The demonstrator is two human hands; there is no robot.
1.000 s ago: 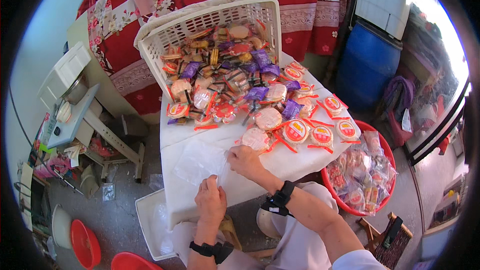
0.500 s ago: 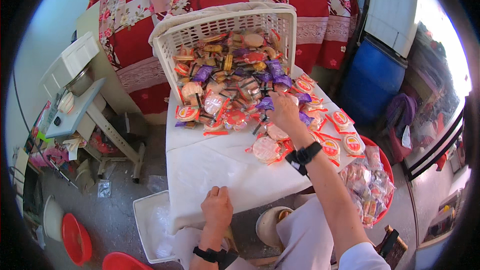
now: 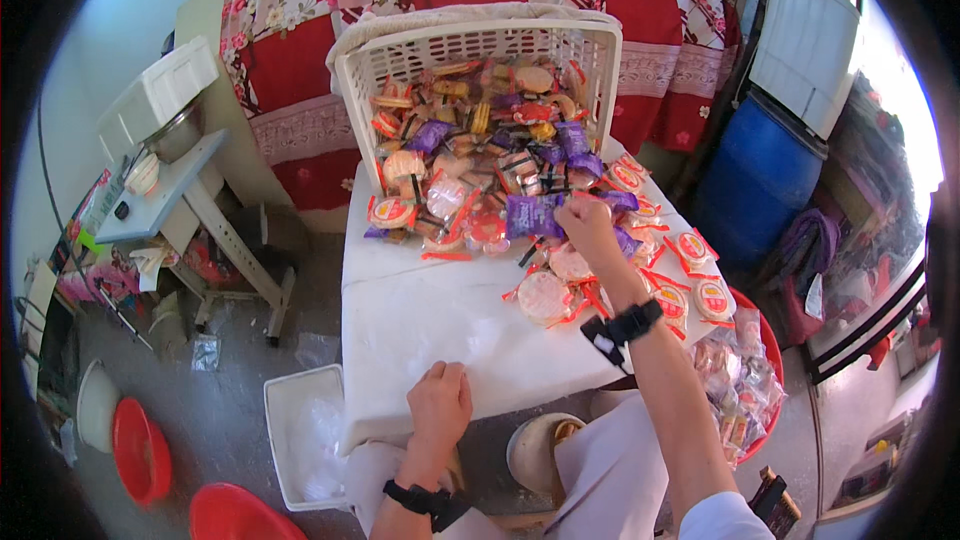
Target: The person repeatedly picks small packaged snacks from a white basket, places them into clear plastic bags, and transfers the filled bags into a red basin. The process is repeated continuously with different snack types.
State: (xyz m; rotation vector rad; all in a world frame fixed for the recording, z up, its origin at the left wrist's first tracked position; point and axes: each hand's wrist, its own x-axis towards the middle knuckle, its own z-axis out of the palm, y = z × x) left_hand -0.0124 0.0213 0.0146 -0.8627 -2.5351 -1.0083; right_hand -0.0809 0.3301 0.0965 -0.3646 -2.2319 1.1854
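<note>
Bright daylight from right, glare there; fisheye bending, dark rim.

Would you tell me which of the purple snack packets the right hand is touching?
The right hand touches the large purple packet at the pile's front edge, just left of its fingers. The other purple packets lie farther back, inside the tipped white basket.

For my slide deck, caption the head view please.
Right hand reaches into wrapped snacks spilling from a tipped white basket; left hand rests at table edge.

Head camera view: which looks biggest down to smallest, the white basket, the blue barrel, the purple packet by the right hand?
1. White basket, though nearer the camera than the barrel.
2. Blue barrel.
3. Purple packet, touched by the right hand.
</note>
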